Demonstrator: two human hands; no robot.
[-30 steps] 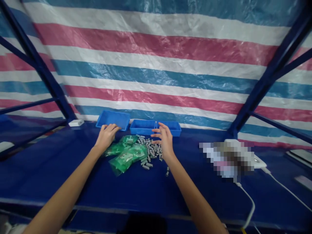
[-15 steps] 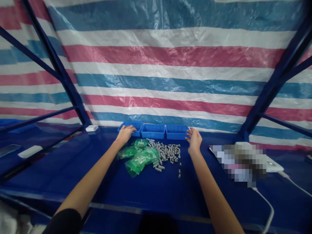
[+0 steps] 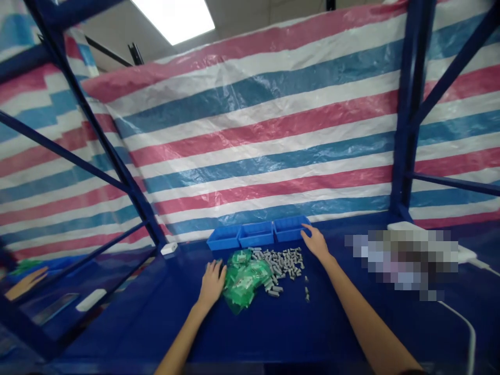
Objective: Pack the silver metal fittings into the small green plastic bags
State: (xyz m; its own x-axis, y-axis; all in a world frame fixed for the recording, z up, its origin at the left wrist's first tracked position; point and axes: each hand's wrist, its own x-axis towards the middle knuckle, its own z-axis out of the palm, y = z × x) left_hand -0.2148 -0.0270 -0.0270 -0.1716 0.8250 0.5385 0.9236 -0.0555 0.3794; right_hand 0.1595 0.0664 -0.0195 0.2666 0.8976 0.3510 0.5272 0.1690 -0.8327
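Note:
Green plastic bags (image 3: 247,276) lie in a heap on the blue table (image 3: 273,328). My left hand (image 3: 213,281) rests against the heap's left side, fingers spread and pointing away from me. Many small grey metal parts (image 3: 287,263) are scattered right of the bags, with a few in a short line nearer to me. Behind them stand three blue trays in a row: left (image 3: 223,238), middle (image 3: 255,234) and right (image 3: 289,229). At the right tray's right end is my right hand (image 3: 314,240), its fingers apart and touching or nearly touching the rim.
A small white box (image 3: 169,249) sits at the back left. Blurred-out items and a white device (image 3: 466,254) with a cable lie at the right. Beyond the left frame are another person's hand (image 3: 29,283), a phone and a white object (image 3: 91,300). Blue posts flank the table.
My left hand has left the left tray and come down beside the bags, which look more bunched together. My right hand stays by the right tray. The view has tilted up and turned.

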